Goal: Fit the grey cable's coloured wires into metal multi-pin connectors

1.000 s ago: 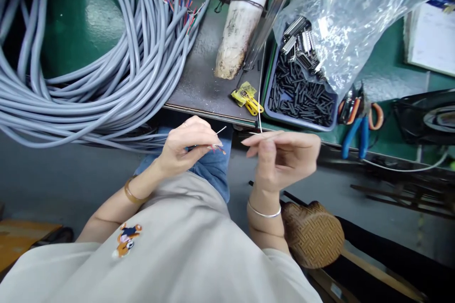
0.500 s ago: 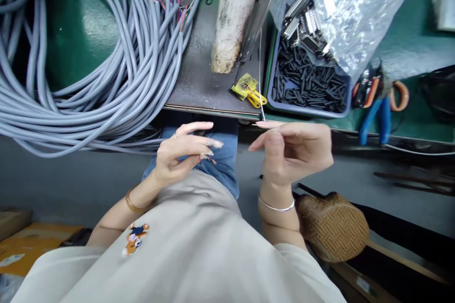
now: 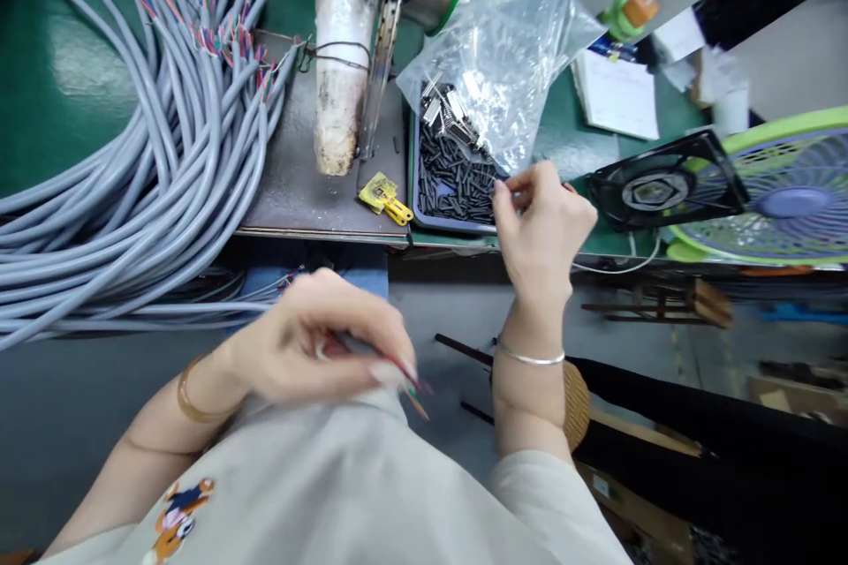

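Note:
My left hand [image 3: 324,335], a little blurred, hovers in front of my shirt with thumb and fingers closed on thin coloured wires [image 3: 416,402]. Their tips stick out past my fingertips. Over the right side of the blue tray [image 3: 450,223], my right hand [image 3: 541,225] has its thumb and index finger pinched together. Whatever lies between those fingertips is too small to make out. Many short black tubes [image 3: 457,185] fill the tray. Metal connectors [image 3: 454,116] in a clear plastic bag [image 3: 510,44] rest on its back part.
Grey cables [image 3: 199,194] with stripped coloured ends cover the left of the bench. A yellow cutter [image 3: 394,207] lies beside the tray. Behind it, a white wrapped holder [image 3: 341,71] stands next to a hot-air nozzle [image 3: 381,62]. At right are a black fan [image 3: 655,190] and a green-rimmed fan [image 3: 795,199].
My right hand has moved from in front of the bench edge to the tray. The left hand has come lower and closer to me, still holding the wires. The view has shifted right.

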